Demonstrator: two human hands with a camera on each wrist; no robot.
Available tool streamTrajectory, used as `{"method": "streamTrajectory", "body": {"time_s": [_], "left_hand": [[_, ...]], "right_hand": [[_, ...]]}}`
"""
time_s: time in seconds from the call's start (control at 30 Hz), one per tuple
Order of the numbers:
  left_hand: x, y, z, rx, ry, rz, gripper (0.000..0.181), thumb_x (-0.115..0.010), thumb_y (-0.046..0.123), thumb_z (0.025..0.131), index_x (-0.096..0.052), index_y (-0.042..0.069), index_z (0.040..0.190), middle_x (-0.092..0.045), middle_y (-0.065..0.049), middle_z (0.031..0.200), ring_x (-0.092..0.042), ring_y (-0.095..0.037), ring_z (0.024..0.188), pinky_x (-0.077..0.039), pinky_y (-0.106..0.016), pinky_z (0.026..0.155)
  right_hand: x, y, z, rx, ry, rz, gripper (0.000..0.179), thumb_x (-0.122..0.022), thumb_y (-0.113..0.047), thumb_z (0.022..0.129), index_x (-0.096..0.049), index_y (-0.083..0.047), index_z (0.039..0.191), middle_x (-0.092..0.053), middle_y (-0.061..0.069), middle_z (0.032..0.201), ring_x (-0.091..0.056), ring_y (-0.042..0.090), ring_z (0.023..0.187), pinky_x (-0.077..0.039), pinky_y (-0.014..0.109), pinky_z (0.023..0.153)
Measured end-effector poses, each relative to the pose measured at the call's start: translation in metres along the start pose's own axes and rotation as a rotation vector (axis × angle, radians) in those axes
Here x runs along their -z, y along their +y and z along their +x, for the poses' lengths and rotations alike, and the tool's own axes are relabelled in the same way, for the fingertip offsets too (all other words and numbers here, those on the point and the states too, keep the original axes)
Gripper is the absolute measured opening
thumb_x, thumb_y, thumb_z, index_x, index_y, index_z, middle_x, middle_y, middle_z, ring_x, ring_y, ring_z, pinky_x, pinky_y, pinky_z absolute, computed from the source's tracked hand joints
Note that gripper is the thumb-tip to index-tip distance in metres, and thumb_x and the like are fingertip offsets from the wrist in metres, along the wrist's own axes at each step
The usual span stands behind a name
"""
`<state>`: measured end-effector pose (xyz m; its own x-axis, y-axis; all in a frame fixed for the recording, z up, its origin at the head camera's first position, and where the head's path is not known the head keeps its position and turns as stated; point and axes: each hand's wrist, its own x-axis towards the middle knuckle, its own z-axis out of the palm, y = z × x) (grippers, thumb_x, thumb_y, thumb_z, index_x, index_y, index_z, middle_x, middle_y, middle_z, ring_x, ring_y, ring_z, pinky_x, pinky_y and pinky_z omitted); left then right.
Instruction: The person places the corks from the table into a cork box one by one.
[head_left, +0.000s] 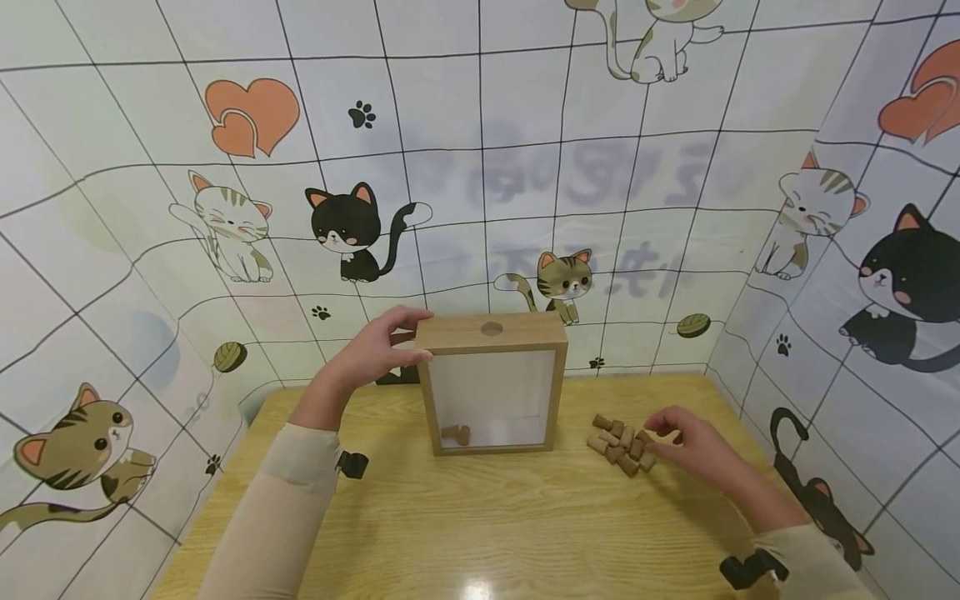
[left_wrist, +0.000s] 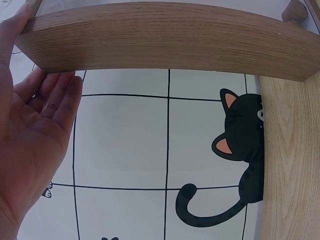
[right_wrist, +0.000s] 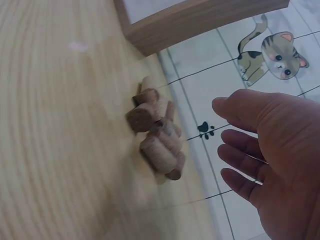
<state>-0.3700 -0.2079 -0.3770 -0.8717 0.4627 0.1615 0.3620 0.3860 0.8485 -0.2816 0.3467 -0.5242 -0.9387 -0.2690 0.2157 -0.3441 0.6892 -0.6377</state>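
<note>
A shallow wooden box [head_left: 491, 333] with a clear front panel and a round hole in its top stands upright on the table. Inside, a few corks [head_left: 463, 434] lie at the bottom left. My left hand [head_left: 378, 348] holds the box's upper left corner, thumb at the front and fingers round the back; the left wrist view shows this hand [left_wrist: 42, 115] at the box's side. To the right of the box lies a loose pile of corks [right_wrist: 160, 142]. Beside the pile hovers my right hand [head_left: 693, 446], fingers slightly bent, with nothing visible in its grasp.
The light wooden table [head_left: 465, 517] backs onto a white wall covering [head_left: 450, 108] with a black grid and cartoon cats. Similar covering rises at both sides. Each wrist wears a black strap-like piece [head_left: 752, 569].
</note>
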Motion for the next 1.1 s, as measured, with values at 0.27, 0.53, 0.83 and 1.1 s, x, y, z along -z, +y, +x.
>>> {"method": "streamTrajectory", "body": {"time_s": [0.27, 0.53, 0.83, 1.1], "left_hand": [[0.0, -0.001, 0.0, 0.003, 0.002, 0.006, 0.074, -0.089, 0.026, 0.097, -0.054, 0.018, 0.161, -0.051, -0.007, 0.162, -0.046, -0.041, 0.154, -0.051, -0.058, 0.116], [0.0, -0.004, 0.001, 0.002, 0.002, -0.006, 0.073, -0.089, 0.024, 0.097, -0.055, 0.018, 0.161, -0.051, -0.007, 0.161, -0.048, -0.041, 0.152, -0.051, -0.057, 0.115], [0.0, -0.005, 0.002, 0.004, 0.004, 0.0, 0.073, -0.089, 0.024, 0.097, -0.054, 0.018, 0.161, -0.05, -0.008, 0.161, -0.047, -0.044, 0.153, -0.051, -0.057, 0.115], [0.001, -0.005, 0.003, 0.007, 0.001, -0.005, 0.073, -0.09, 0.024, 0.097, -0.054, 0.019, 0.161, -0.051, -0.008, 0.16, -0.047, -0.043, 0.153, -0.051, -0.057, 0.116]], "right_hand": [[-0.015, 0.021, -0.007, -0.004, -0.023, -0.053, 0.023, -0.085, -0.009, 0.098, -0.073, -0.007, 0.117, -0.07, 0.006, 0.117, -0.065, 0.029, 0.107, -0.058, 0.044, 0.084], [-0.025, 0.03, -0.012, -0.037, -0.022, -0.038, 0.023, -0.086, -0.009, 0.098, -0.074, -0.008, 0.118, -0.071, 0.006, 0.119, -0.066, 0.03, 0.108, -0.058, 0.044, 0.085], [-0.034, 0.036, -0.017, -0.02, -0.008, -0.023, 0.027, -0.089, -0.005, 0.093, -0.073, -0.008, 0.115, -0.069, 0.005, 0.113, -0.066, 0.028, 0.103, -0.057, 0.036, 0.08], [-0.04, 0.042, -0.017, -0.037, 0.023, -0.076, 0.027, -0.088, -0.008, 0.094, -0.074, -0.011, 0.116, -0.068, 0.002, 0.113, -0.066, 0.024, 0.102, -0.055, 0.035, 0.078]]}}
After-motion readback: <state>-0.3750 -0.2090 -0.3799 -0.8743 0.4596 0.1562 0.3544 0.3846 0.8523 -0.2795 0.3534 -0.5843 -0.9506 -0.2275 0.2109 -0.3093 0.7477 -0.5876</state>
